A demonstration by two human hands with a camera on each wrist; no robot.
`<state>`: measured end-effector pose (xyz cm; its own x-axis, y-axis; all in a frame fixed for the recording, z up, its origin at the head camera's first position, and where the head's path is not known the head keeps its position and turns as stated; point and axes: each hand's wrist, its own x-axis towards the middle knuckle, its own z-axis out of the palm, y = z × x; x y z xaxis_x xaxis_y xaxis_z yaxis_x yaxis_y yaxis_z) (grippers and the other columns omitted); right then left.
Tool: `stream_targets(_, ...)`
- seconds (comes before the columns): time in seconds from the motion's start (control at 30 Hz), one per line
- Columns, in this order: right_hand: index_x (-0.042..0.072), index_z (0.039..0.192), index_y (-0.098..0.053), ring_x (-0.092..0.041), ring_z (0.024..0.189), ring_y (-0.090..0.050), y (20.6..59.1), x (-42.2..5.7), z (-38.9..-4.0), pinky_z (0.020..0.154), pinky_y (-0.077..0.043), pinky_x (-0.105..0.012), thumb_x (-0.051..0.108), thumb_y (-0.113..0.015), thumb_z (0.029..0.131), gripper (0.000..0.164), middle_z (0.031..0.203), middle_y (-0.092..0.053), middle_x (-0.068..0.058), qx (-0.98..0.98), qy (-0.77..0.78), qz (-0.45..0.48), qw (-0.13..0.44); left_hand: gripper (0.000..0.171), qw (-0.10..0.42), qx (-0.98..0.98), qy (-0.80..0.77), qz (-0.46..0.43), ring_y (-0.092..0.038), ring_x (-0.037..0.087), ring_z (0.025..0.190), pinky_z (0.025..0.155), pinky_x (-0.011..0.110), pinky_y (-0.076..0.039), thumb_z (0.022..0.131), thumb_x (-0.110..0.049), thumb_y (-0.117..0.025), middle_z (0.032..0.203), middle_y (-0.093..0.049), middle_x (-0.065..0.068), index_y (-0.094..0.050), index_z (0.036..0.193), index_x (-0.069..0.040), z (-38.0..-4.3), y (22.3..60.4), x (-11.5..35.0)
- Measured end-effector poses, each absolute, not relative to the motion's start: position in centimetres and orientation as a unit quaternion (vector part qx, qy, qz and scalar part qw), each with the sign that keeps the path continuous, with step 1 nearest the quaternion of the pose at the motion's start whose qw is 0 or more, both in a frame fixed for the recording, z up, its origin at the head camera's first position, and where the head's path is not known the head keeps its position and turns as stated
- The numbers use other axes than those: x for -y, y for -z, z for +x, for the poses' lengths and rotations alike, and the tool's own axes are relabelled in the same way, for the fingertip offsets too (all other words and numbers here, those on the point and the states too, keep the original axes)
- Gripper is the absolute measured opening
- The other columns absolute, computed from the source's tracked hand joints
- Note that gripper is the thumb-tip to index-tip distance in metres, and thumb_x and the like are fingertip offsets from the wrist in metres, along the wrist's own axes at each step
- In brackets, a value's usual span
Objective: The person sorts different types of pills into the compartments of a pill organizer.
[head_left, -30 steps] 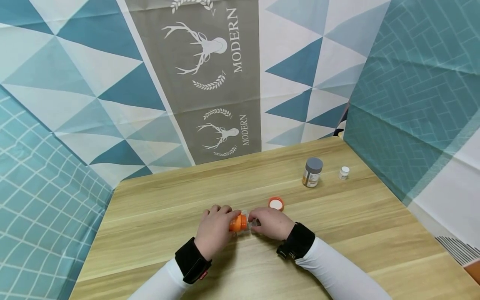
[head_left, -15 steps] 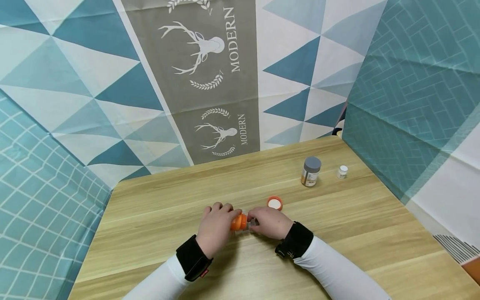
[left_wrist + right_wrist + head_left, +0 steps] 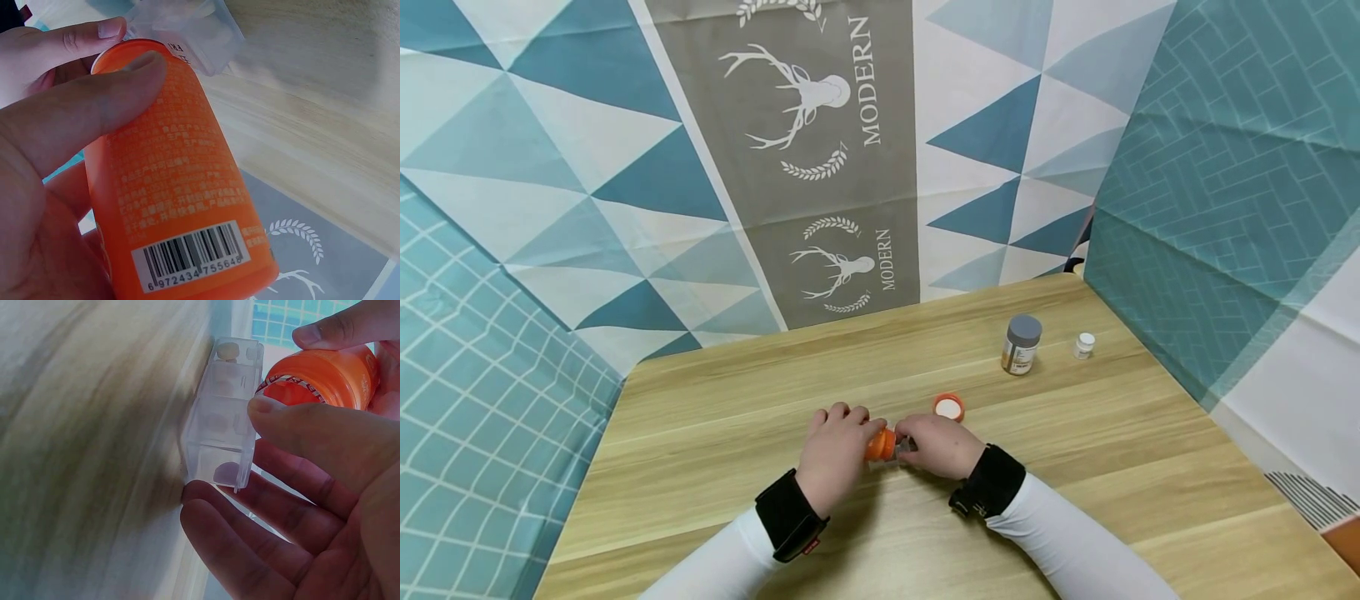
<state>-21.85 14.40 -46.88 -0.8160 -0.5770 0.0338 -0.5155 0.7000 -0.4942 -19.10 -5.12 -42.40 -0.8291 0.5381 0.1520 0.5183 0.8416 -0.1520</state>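
Observation:
My left hand (image 3: 833, 457) grips an orange pill bottle (image 3: 175, 169) that bears a barcode. The bottle is tipped over, and its uncapped mouth faces a clear plastic pill organizer (image 3: 219, 419). Between thumb and fingers, my right hand (image 3: 943, 447) holds this organizer close to the table. Several compartments show in the right wrist view, and there are tablets in some of them, such as a pale tablet (image 3: 228, 351) at the far end. Bottle mouth and organizer are close together; whether they touch I cannot tell. Just beyond the right hand lies an orange cap (image 3: 949, 407), white inside facing up.
A grey-lidded bottle (image 3: 1022, 344) stands at the back right of the wooden table (image 3: 737, 392). Farther right is a small white bottle (image 3: 1084, 345). Patterned cloth (image 3: 1000, 150) hangs behind the table and along both sides.
My left hand and the orange bottle have shifted very slightly right, towards the organizer. The right hand stays almost still, and the cap and other bottles have not moved.

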Motion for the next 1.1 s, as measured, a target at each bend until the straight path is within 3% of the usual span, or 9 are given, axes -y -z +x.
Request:
stream_targets(0.6, 0.019, 0.095, -0.067, -0.003, 0.068, -0.050, 46.9, -14.4, -21.9, 0.064, -0.043, -0.022, 0.027, -0.076, 0.088, 0.014, 0.079, -0.057, 0.014, -0.917, 0.253, -0.301, 0.062, 0.043, 0.113, 0.950, -0.058, -0.285, -0.055, 0.025, 0.099, 0.078, 0.039, -0.040, 0.080, -0.009, -0.077, 0.109, -0.065, -0.002, -0.072, 0.117, -0.031, -19.0, 42.7, 5.4)
stream_targets(1.1, 0.017, 0.101, -0.069, -0.004, 0.076, -0.055, 46.8, -14.4, -21.9, 0.070, -0.048, -0.025, 0.024, -0.075, 0.089, 0.015, 0.094, -0.066, 0.008, -0.917, 0.250, -0.305, 0.062, 0.047, 0.111, 0.957, 0.033, -0.266, -0.056, 0.029, 0.101, 0.077, 0.047, -0.043, 0.079, -0.002, -0.077, 0.113, -0.065, 0.000, -0.070, 0.120, -0.024, -18.8, 43.2, 6.5)
